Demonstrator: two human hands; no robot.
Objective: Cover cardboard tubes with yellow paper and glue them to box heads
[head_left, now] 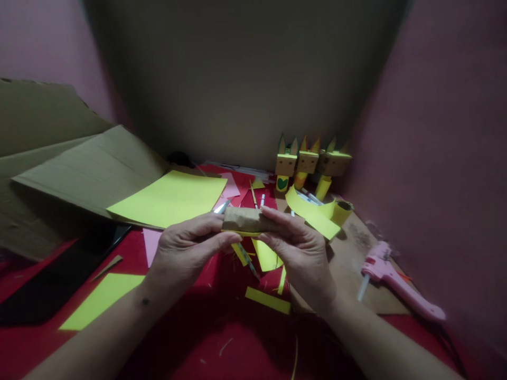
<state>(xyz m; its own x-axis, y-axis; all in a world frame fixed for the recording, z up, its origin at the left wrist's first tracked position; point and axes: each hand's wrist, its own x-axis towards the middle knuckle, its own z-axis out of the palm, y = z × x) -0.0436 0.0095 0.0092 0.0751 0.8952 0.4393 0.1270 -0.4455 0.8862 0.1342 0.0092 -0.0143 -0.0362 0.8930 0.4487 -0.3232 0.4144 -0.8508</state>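
Left of the pink glue gun (383,265), the left hand (184,244) and right hand (307,250) pinch opposite ends of a brown cardboard tube (242,219) above a yellow paper edge (244,233), seemingly aligning them, which calls for even finger pressure.

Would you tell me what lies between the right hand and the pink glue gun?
The head view shows brown cardboard between the right hand and the glue gun.
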